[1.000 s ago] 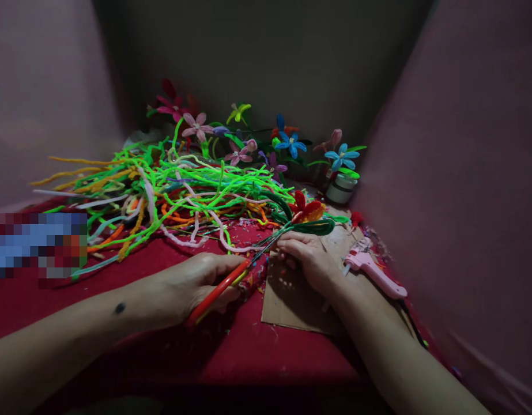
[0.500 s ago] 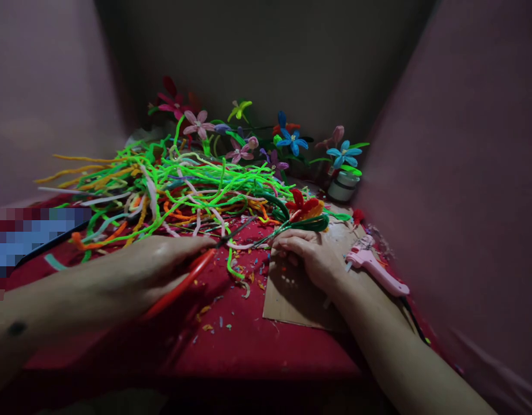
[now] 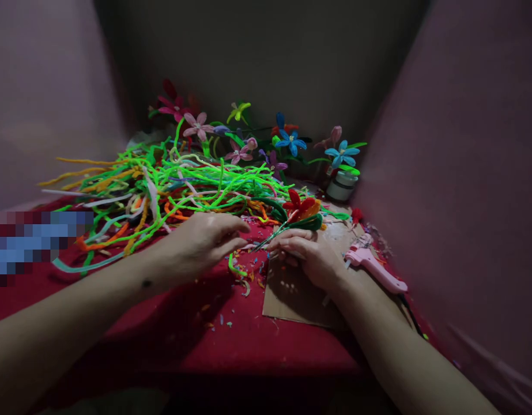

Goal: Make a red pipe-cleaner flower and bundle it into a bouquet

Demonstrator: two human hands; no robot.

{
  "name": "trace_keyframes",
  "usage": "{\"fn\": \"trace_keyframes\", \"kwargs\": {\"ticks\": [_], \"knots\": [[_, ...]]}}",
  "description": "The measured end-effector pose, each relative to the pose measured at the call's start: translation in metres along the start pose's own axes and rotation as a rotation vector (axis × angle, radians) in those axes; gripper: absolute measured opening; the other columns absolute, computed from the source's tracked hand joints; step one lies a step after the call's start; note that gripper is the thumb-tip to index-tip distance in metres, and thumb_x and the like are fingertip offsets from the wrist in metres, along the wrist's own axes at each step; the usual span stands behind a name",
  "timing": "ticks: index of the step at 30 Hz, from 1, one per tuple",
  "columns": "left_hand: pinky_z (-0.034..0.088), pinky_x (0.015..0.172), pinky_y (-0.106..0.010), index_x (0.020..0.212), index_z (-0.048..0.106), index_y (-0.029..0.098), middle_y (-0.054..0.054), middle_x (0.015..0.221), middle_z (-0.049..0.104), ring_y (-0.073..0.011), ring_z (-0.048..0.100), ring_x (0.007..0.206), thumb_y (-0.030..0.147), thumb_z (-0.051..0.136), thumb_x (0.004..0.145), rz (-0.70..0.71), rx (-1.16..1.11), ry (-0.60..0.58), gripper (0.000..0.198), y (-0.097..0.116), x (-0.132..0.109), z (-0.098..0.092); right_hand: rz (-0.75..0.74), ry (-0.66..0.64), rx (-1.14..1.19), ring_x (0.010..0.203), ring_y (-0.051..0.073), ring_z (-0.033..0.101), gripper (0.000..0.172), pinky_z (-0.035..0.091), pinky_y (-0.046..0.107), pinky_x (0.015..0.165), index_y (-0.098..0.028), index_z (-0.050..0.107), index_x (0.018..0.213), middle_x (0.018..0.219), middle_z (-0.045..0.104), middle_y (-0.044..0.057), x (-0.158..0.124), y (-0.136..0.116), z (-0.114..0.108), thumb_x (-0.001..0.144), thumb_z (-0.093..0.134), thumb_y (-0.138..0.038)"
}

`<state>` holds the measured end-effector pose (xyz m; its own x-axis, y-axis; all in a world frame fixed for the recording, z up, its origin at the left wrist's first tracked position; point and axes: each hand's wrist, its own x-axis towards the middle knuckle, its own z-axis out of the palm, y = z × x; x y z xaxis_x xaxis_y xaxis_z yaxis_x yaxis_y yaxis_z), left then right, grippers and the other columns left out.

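Observation:
In my right hand [image 3: 313, 256] is a pipe-cleaner flower [image 3: 299, 206] with red and orange petals and dark green looped leaves. My fingers close on its lower part, and the thin wire stem ends [image 3: 262, 244] point left. My left hand [image 3: 209, 236] is just left of these ends, its thumb and fingers apart with nothing seen between them. Under my right hand lies a piece of cardboard [image 3: 278, 302]. I cannot see the orange-handled scissors now.
A tangled heap of pipe cleaners [image 3: 196, 184] covers the table's back left. Finished flowers [image 3: 291, 141] stand behind it, and a small jar [image 3: 342, 184] is at the back right. A pink glue gun [image 3: 376, 268] rests on the right. Scraps litter the red cloth [image 3: 231, 346].
The orange-handled scissors have left my left hand and are out of sight. That hand has moved right and forward, towards the stem ends. My right hand keeps the flower nearly in place.

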<state>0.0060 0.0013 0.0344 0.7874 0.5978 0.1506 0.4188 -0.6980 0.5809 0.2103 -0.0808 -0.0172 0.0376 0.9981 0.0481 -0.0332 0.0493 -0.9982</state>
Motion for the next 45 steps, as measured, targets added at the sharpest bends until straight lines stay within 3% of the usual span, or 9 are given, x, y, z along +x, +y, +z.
{"fn": "trace_keyframes", "kwargs": {"ticks": [4,10,14,21,29,34,39,42,45], "knots": [[0.044,0.070,-0.026,0.093,0.067,0.015,-0.004,0.087,0.068,-0.0160,0.059,0.078,0.038,0.054,0.079,-0.020,-0.162,-0.046,0.029,0.019,0.019,0.017,-0.033,0.008,0.066,0.051,0.009,0.036,0.017,0.020,0.025,0.048,-0.017,0.072,0.072,0.057,0.054,0.001,-0.001,0.002,0.002,0.069,0.057,-0.021],[0.046,0.068,-0.025,0.088,0.066,0.012,-0.003,0.080,0.066,-0.0143,0.058,0.074,0.034,0.061,0.074,-0.040,-0.437,-0.029,0.026,0.023,0.024,0.029,-0.114,0.025,0.021,0.054,0.009,0.041,0.011,0.028,0.024,0.052,-0.018,0.069,0.073,0.060,0.053,-0.002,-0.003,0.004,0.002,0.071,0.060,-0.023],[0.046,0.070,-0.025,0.082,0.067,0.013,-0.002,0.079,0.066,-0.0141,0.058,0.074,0.028,0.062,0.073,-0.023,-0.454,0.064,0.018,0.023,0.020,0.031,-0.176,0.012,-0.094,0.066,0.012,0.049,0.011,0.036,0.026,0.062,-0.019,0.068,0.071,0.070,0.057,-0.001,-0.007,-0.001,0.006,0.073,0.058,-0.025],[0.043,0.066,-0.022,0.080,0.064,0.014,-0.001,0.076,0.062,-0.0118,0.055,0.072,0.026,0.056,0.078,0.069,-0.356,0.147,0.015,0.015,0.019,0.041,-0.250,-0.005,-0.247,0.073,0.014,0.052,0.013,0.039,0.028,0.070,-0.019,0.067,0.076,0.073,0.057,0.000,-0.008,-0.004,0.007,0.077,0.055,-0.025],[0.032,0.047,-0.019,0.067,0.058,0.013,0.004,0.056,0.048,-0.0069,0.040,0.050,0.030,0.055,0.075,-0.155,-0.497,0.127,0.019,0.026,0.017,0.042,-0.339,0.061,-0.308,0.078,0.015,0.054,0.010,0.041,0.029,0.074,-0.018,0.063,0.080,0.078,0.058,0.001,-0.007,-0.002,0.013,0.079,0.058,-0.026],[0.024,0.039,-0.019,0.053,0.045,0.016,0.007,0.043,0.033,-0.0046,0.028,0.039,0.028,0.056,0.074,-0.347,-0.877,-0.021,0.027,0.026,0.015,0.043,-0.411,0.199,-0.288,0.080,0.015,0.055,0.023,0.045,0.029,0.074,-0.021,0.054,0.093,0.086,0.057,0.002,-0.010,0.004,0.017,0.074,0.065,-0.028],[0.020,0.034,-0.017,0.051,0.041,0.016,0.007,0.045,0.031,-0.0038,0.024,0.038,0.018,0.057,0.068,-0.499,-1.223,-0.176,0.024,0.022,0.016,0.046,-0.560,0.251,-0.513,0.076,0.015,0.053,0.021,0.045,0.031,0.072,-0.020,0.054,0.092,0.083,0.055,0.002,-0.015,0.004,0.018,0.074,0.063,-0.022],[0.020,0.033,-0.016,0.051,0.043,0.016,0.007,0.046,0.032,-0.0036,0.025,0.038,0.016,0.056,0.063,-0.566,-1.278,-0.279,0.018,0.022,0.015,0.045,-0.710,0.239,-0.603,0.077,0.017,0.053,0.020,0.046,0.033,0.071,-0.019,0.054,0.088,0.082,0.055,0.003,-0.018,-0.001,0.020,0.071,0.063,-0.015],[0.020,0.033,-0.018,0.048,0.041,0.017,0.006,0.041,0.032,-0.0043,0.025,0.035,0.018,0.052,0.061,-0.509,-1.141,-0.386,0.017,0.020,0.015,0.048,-0.836,0.186,-0.599,0.080,0.018,0.055,0.023,0.047,0.036,0.073,-0.018,0.055,0.089,0.084,0.058,0.006,-0.023,-0.007,0.025,0.069,0.062,-0.009]]}}
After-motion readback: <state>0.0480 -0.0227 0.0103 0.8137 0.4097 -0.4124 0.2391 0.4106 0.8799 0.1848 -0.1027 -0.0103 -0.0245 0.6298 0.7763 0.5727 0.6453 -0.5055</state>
